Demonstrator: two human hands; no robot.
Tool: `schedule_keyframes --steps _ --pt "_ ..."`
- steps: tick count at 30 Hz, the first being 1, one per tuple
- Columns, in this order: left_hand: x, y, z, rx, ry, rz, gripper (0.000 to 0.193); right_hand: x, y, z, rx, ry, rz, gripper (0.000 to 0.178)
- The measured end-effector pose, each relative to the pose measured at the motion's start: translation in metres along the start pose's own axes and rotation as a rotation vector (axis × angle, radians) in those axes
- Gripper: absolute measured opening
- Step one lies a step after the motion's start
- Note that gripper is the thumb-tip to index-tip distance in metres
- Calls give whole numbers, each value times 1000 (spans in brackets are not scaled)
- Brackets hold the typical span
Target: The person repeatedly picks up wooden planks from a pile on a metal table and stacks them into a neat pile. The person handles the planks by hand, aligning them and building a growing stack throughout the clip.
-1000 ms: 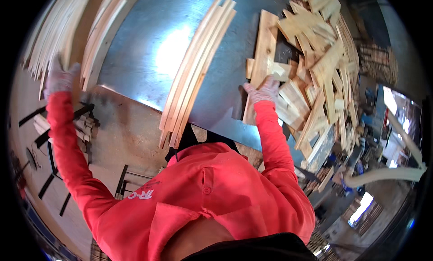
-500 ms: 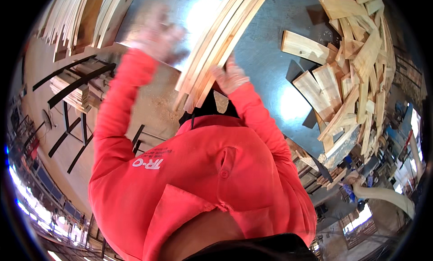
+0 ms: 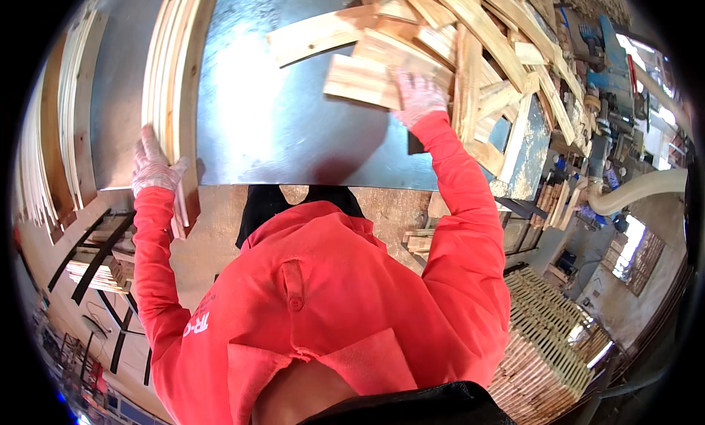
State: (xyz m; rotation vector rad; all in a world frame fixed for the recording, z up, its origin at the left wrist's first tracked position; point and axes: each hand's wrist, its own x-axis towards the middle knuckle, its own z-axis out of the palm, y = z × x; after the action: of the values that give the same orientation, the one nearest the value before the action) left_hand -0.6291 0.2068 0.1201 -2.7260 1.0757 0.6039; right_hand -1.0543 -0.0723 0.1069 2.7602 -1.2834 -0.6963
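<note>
My left hand (image 3: 156,166), in a thin pale glove, rests at the near end of a stack of long narrow boards (image 3: 170,80) standing on edge. Its index finger points up along the stack's left side and the thumb is spread to the right. Over to the right, my right hand (image 3: 421,96), gloved too, lies with fingers extended on a short wide board (image 3: 361,80) at the left side of a loose pile. Its fingertips touch the wood, and I see no grip closed round it. Another short board (image 3: 402,56) lies just behind.
The metal tabletop (image 3: 242,131) runs under everything, with its near edge before my body. Jumbled board offcuts (image 3: 499,28) cover its right side. More upright boards (image 3: 84,109) stand at far left. A black metal stand (image 3: 103,249) holds wood below. A pale hose (image 3: 639,193) curves at right.
My right hand has left the board stack and moved right onto the loose pile. My left hand, blurred before, now rests against the stack. The view has turned, shifting everything leftward.
</note>
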Motion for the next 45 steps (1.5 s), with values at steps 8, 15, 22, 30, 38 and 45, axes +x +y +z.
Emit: schedule_keyframes --steps 8,15,22,30,38,45 --pt "-53 176 64 -922 285 985 62 -41 -76 -141 1226 538 -387 89" --pt "-74 224 54 -1222 -176 253 39 -35 87 51 396 313 714 107" --pt "4 84 65 -459 387 -33 47 -147 108 9 936 -115 498 85" --pt "-11 80 35 328 932 44 76 -287 70 -17 2483 -473 286 77" --pt "-94 230 68 -1653 -813 697 81 -221 52 -12 1874 -486 -81 66" --pt "-110 302 59 -2160 -998 144 49 -223 23 -59 1390 -556 -54 49"
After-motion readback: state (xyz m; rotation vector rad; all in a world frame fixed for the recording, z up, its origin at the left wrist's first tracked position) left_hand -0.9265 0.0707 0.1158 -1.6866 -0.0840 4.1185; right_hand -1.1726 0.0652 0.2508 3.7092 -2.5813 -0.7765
